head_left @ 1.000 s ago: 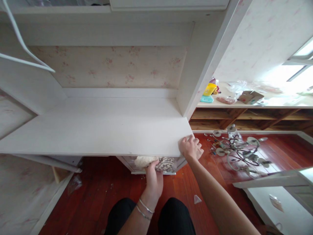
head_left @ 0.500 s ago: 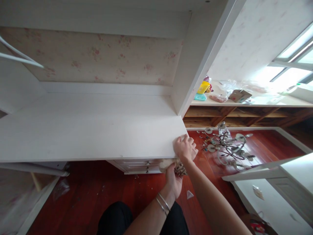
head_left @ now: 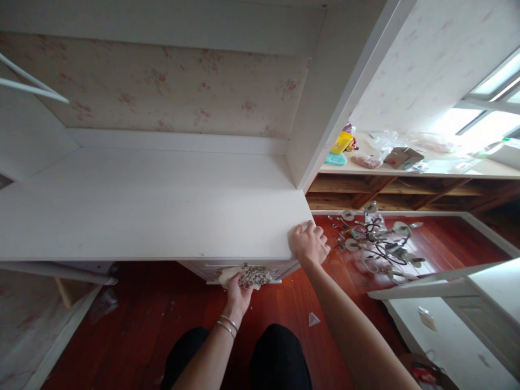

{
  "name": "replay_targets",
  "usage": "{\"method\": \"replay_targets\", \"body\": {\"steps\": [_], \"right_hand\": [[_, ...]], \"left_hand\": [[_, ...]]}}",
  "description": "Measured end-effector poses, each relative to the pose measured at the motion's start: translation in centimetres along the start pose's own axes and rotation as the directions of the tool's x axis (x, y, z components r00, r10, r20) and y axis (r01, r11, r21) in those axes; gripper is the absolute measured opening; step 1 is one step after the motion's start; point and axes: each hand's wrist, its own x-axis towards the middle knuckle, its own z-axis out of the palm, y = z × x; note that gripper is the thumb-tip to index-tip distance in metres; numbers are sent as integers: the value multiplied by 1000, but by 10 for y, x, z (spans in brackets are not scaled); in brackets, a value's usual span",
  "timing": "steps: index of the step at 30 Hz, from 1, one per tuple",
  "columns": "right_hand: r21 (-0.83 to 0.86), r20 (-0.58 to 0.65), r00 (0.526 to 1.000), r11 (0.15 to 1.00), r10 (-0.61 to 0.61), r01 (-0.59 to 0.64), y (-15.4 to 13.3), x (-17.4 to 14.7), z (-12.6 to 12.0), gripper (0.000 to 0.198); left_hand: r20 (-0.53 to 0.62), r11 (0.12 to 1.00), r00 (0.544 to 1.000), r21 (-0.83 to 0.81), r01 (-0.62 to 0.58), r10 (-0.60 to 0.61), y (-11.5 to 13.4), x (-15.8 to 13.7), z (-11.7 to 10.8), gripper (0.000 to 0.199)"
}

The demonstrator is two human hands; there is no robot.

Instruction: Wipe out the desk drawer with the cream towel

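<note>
Left hand [head_left: 239,295] grips cloth [head_left: 255,276], shifted leftward since prior frame, clear of right hand [head_left: 311,244], still clasping desktop [head_left: 182,200] corner.

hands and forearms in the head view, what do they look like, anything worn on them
The left hand is ungloved, with two thin, silvery bangles around its wrist. The right hand is also ungloved, with no jewellery visible at its wrist. No sleeves show on either arm.
</note>
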Motion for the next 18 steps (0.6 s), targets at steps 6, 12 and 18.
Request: {"method": "replay_targets", "body": {"steps": [6, 12, 18], "right_hand": [[2, 5, 1000, 1000, 4, -4, 0, 0, -2, 51], [16, 8, 1000, 1000, -7, 7, 1, -1, -4, 53], [72, 28, 1000, 997, -8, 6, 3, 0, -3, 54]], "left_hand": [[-18, 992, 992, 3, -126, 126, 67, -15, -13, 24], [68, 966, 964, -39, -255, 257, 108, -64, 2, 33], [195, 977, 958, -26, -210, 211, 93, -109, 31, 37]]}}
